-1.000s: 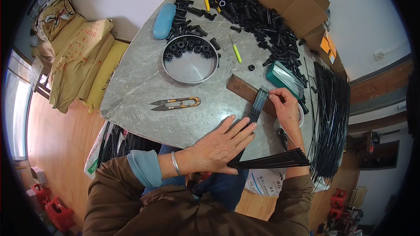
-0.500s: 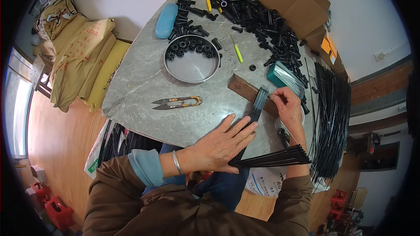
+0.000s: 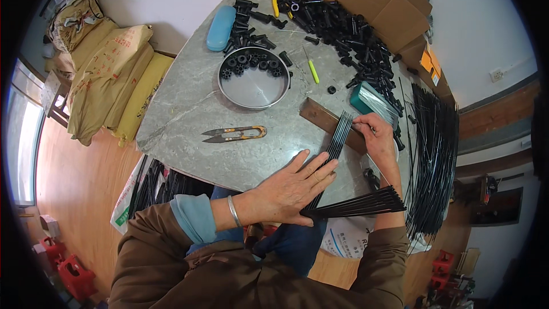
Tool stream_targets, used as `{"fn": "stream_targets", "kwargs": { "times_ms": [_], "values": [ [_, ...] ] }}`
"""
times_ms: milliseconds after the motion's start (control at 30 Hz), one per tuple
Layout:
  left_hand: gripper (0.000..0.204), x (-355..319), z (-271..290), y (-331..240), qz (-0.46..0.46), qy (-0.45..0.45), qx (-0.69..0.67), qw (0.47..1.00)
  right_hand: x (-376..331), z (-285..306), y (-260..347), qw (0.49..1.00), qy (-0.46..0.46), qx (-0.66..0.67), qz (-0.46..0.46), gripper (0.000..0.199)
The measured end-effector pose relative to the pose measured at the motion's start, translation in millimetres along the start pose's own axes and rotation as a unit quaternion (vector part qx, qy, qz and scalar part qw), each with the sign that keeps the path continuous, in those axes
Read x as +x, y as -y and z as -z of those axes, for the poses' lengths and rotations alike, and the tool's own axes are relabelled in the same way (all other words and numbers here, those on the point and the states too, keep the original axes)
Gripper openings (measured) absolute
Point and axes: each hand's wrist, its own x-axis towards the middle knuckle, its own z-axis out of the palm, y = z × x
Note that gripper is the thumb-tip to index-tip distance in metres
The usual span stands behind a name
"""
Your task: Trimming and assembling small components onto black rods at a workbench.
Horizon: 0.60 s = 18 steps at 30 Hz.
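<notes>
A row of thin black rods, looking like umbrella ribs (image 3: 341,131), lies side by side on the table. Across them my left hand (image 3: 289,190) rests flat, fingers spread, pressing them down. Below its palm the rods turn sharply and fan out to the right (image 3: 360,205), passing over my right forearm. My right hand (image 3: 377,137) pinches thumb and forefinger together beside the rods' upper ends. A thin pale strand runs from under that hand toward the wrist; its other end is hidden. Beneath the rod ends sits a brown rectangular bar (image 3: 320,115).
Thread snips (image 3: 235,133), a round metal pan (image 3: 253,98) of black parts and a green-handled pick (image 3: 313,72) lie ahead. A teal box (image 3: 361,98) holds pale strands. Black fittings (image 3: 343,28) heap at the back; long black rods (image 3: 432,160) line the right edge.
The whole view has shifted very slightly. Both hands keep nearly the same pose and place on the rods.
</notes>
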Motion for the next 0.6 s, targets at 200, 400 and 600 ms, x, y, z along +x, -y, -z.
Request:
{"fn": "stream_targets", "kwargs": {
  "times_ms": [200, 400, 600],
  "values": [
    [0.096, 0, 1, 0, -0.002, -0.004, -0.009, 1.0, 0, -9, -2, 0.998, -0.026, -0.022, -0.052, 0.015],
    [0.095, -3, 1, 1, 0.005, -0.004, -0.011, 1.0, 2, -13, 14, 0.986, -0.062, 0.091, -0.129, 0.025],
    [0.095, 2, 2, 0, -0.002, -0.002, -0.01, 1.0, -14, 18, -8, 0.991, 0.0, -0.038, -0.129, 0.015]
  ]
}}
